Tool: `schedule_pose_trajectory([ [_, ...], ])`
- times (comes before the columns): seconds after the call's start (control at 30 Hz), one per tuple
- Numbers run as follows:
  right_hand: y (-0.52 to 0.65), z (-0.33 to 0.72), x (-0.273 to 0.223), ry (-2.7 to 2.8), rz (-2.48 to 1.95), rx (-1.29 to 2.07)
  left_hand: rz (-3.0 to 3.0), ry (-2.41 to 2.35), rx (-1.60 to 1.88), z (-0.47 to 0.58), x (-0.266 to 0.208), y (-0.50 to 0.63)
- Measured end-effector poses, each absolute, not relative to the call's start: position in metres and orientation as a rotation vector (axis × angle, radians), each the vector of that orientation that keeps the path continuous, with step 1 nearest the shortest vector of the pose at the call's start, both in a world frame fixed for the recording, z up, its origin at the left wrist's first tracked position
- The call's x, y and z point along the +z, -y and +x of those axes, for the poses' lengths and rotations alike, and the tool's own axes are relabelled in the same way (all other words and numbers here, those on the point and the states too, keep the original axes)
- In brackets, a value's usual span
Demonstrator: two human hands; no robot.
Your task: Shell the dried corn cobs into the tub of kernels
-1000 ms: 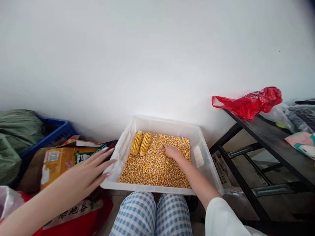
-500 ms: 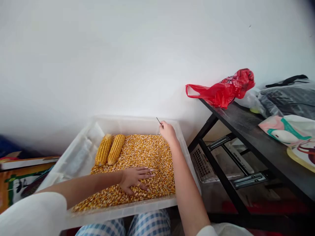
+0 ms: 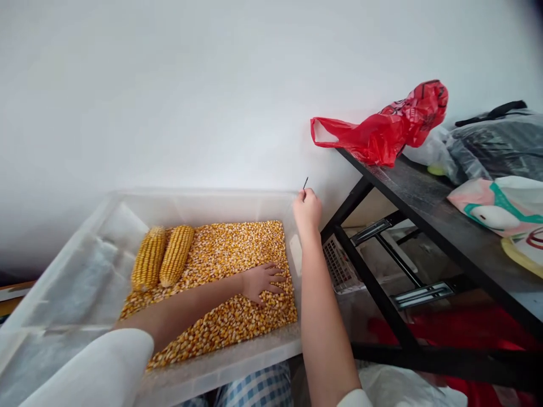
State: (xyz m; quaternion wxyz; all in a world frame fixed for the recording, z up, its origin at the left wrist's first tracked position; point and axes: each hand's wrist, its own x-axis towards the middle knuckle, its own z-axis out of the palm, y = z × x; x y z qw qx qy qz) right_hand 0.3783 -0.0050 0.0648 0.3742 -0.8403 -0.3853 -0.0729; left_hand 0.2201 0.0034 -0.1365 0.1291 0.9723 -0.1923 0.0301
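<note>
My left hand [image 3: 262, 282] lies palm down with spread fingers on loose corn kernels [image 3: 233, 243], towards the right side of a translucent plastic bin [image 3: 220, 206]. At the bin's back right corner, my right hand [image 3: 308, 210] is closed around a thin dark rod [image 3: 305, 183]. Only the rod's upper tip sticks out above the fist, so its kind cannot be made out. Two ears of corn, the left one [image 3: 148, 259] and the right one [image 3: 177, 255], rest side by side on the left part of the kernels.
A black-framed table [image 3: 407, 192] stands close on the right. On it lie a red plastic bag [image 3: 382, 130], a clear bag with dark contents [image 3: 500, 141] and a printed bag [image 3: 504, 209]. Below is a plastic basket [image 3: 341, 265]. A white wall [image 3: 203, 96] rises behind the bin.
My left hand has slid right across the kernels. My right hand, still gripping the rod, has moved right and up to the bin's corner, and the rod now points more upright. The view has shifted.
</note>
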Motion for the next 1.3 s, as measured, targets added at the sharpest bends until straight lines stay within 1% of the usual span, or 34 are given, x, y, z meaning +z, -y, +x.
schedule_pose_trajectory([
  [0.13, -0.007, 0.388, 0.036, 0.911, -2.087, -0.3, 2.815, 0.383, 0.024, 0.218, -0.115, 0.005],
  [0.23, -0.016, 0.391, 0.019, 0.843, -2.017, -0.307, 2.793, 0.317, 0.033, 0.214, -0.09, -0.009],
  [0.33, -0.024, 0.392, 0.012, 0.733, -1.96, -0.267, 2.778, -0.098, 0.212, 0.221, -0.08, -0.039],
  [0.37, -0.026, 0.393, 0.013, 0.688, -1.948, -0.236, 2.776, -0.275, 0.278, 0.225, -0.081, -0.049],
  [0.43, -0.028, 0.394, 0.014, 0.619, -1.93, -0.181, 2.76, -0.441, 0.306, 0.233, -0.089, -0.067],
  [0.6, -0.03, 0.396, 0.014, 0.635, -1.905, -0.141, 2.73, -0.562, 0.319, 0.245, -0.112, -0.082],
  [0.83, -0.032, 0.4, 0.01, 0.685, -1.91, -0.066, 2.763, -0.673, 0.295, 0.253, -0.113, -0.078],
  [1.07, -0.032, 0.403, 0.012, 0.652, -1.926, 0.001, 2.799, -0.869, 0.034, 0.273, -0.102, -0.076],
  [1.3, -0.032, 0.405, 0.011, 0.687, -1.948, 0.021, 2.702, -0.822, -0.113, 0.293, -0.099, -0.082],
])
